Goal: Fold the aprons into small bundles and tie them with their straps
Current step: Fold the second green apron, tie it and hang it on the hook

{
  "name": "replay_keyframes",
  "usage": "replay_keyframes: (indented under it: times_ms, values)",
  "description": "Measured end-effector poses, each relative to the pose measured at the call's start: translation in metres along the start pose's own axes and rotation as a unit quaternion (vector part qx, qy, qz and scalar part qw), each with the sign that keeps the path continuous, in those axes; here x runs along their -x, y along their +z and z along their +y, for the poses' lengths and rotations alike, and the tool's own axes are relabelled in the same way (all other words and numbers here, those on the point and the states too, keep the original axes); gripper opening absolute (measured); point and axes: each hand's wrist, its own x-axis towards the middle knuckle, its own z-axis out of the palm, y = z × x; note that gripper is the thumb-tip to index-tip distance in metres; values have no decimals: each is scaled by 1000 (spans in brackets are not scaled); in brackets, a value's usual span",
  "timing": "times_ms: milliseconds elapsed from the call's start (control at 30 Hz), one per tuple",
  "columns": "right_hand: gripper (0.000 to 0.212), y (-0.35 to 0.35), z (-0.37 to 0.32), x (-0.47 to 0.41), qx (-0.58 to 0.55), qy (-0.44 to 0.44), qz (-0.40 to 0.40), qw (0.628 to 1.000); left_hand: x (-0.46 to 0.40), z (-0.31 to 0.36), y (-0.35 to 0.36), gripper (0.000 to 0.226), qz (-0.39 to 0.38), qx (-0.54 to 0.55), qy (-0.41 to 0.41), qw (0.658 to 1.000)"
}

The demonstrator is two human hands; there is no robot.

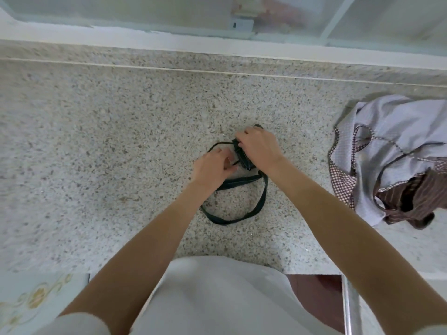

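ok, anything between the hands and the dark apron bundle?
Nothing visible. The right hand lies over the dark bundle; the left hand pinches its strap beside it. The unfolded aprons lie apart at the right on the countertop.

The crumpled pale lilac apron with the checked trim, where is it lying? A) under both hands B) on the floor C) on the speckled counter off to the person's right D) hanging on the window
C: the crumpled pale lilac apron with checked trim lies on the speckled stone counter to the person's right, apart from both hands, which work on the small dark folded bundle.
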Motion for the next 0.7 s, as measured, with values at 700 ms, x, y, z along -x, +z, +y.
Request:
replay_keyframes:
  times_ms: [700]
  values:
    - [25,8,-21,4,-92,9,-44,995,-9,2,-49,25,39,32,-48,998]
